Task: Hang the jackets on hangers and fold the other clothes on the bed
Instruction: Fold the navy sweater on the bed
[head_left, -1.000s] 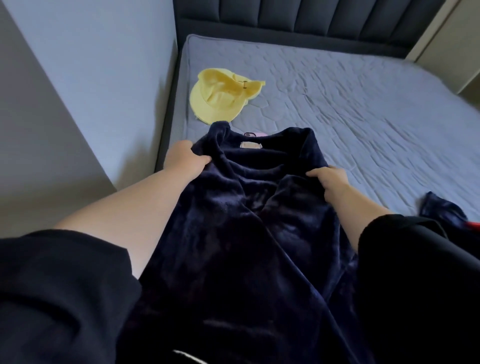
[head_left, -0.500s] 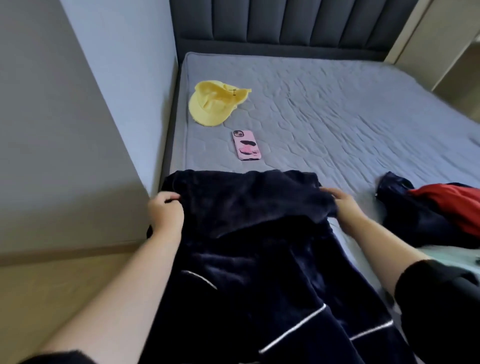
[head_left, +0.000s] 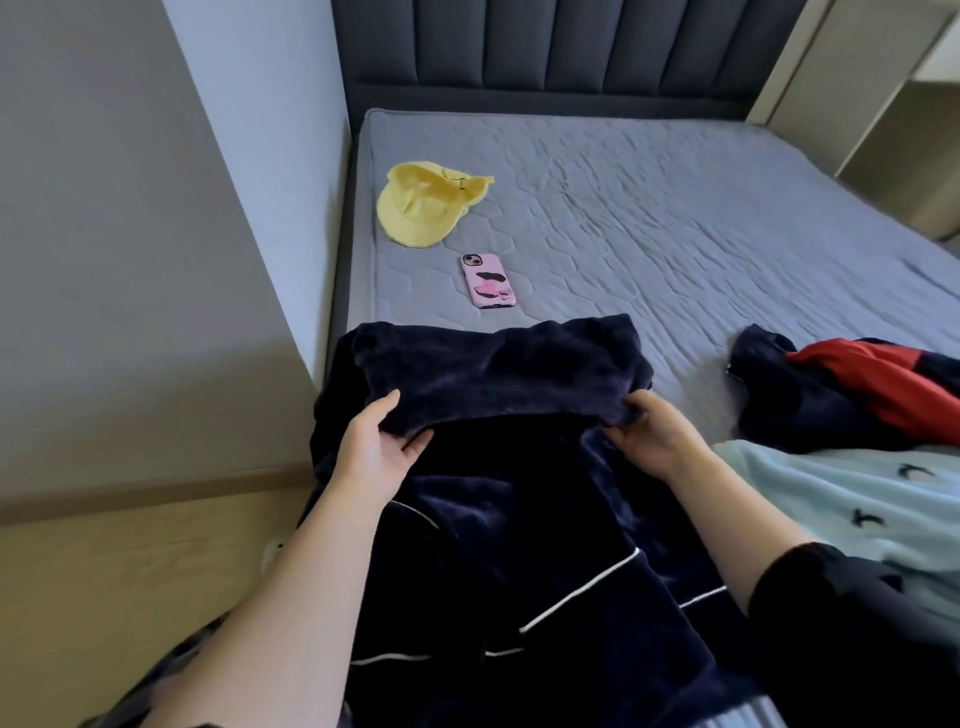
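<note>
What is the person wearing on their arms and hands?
Nothing on the hands: the left hand and the right hand show no gloves, rings or watch. The right arm has a loose black sleeve that ends near the elbow, so the forearm is uncovered. The left forearm is uncovered too; its sleeve cannot be made out in this picture.

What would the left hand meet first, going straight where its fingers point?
Likely the folded-over band of the navy garment, which the left hand grips; the pink phone lies farther on.
</note>
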